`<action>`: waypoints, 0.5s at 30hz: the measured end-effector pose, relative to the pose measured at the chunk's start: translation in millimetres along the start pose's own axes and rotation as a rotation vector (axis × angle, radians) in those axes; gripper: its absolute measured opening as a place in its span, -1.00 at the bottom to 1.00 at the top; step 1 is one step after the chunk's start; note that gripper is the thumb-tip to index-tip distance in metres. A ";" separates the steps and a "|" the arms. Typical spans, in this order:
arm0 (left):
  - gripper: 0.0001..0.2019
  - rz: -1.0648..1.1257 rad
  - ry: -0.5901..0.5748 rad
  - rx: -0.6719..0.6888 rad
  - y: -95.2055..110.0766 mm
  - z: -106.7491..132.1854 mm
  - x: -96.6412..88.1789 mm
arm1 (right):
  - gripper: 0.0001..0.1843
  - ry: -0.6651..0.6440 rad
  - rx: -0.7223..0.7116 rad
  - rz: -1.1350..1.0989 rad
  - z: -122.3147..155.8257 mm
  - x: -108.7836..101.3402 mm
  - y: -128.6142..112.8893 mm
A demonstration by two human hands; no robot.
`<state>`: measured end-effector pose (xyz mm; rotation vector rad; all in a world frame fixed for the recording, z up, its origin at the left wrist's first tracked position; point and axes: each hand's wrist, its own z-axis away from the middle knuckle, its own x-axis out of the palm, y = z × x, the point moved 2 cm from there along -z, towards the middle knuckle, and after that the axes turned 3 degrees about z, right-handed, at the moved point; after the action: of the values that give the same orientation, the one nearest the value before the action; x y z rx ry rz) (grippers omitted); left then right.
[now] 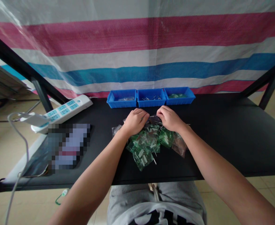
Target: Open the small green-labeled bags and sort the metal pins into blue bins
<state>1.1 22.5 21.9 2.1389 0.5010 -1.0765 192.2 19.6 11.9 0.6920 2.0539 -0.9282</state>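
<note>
My left hand (135, 120) and my right hand (169, 118) rest close together on the black table (222, 134), fingers curled and pinched toward each other. Between them lies a small clear bag and thin metal pins that I cannot make out clearly. Just below the hands sits a pile of small green-tinted plastic bags (149, 143) with parts inside. Three blue trays stand in a row behind the hands: the left tray (121, 98), the middle tray (151, 97) with metal pins, and the right tray (179, 95) with green bags.
A white power strip (64, 111) lies at the table's left rear, with a grey cable (20, 140) looping off the edge. A pixelated object (68, 145) lies on the left of the table. A striped tarpaulin (137, 47) hangs behind.
</note>
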 end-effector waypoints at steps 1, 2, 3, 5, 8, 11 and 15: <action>-0.62 -0.003 -0.020 0.003 2.9 -0.1 1.2 | -0.81 0.009 -0.004 -0.019 -0.1 -0.2 -1.8; -0.61 -0.008 -0.035 0.004 5.4 -0.1 2.6 | -0.81 0.017 -0.009 -0.034 -0.2 -0.2 -3.6; -0.61 -0.013 -0.044 0.004 7.3 0.0 4.0 | -0.81 0.026 -0.013 -0.047 -0.1 -0.1 -5.2; -0.64 -0.017 -0.037 0.002 8.9 0.0 6.1 | -0.82 0.054 -0.014 -0.068 0.4 -0.2 -6.8; -0.71 0.001 0.000 -0.001 7.0 -0.1 7.0 | -0.86 0.097 0.015 -0.110 1.3 -0.8 -5.7; -0.76 0.024 0.029 -0.001 3.1 0.2 6.3 | -0.80 0.093 0.037 -0.147 1.4 -2.4 -4.2; -0.80 0.049 0.040 0.000 0.3 1.0 5.7 | -0.68 -0.011 0.001 -0.141 0.6 -4.2 -7.4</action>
<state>4.1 21.8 17.0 2.1650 0.4646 -1.0090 189.6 14.2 17.8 0.5470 2.1138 -1.0101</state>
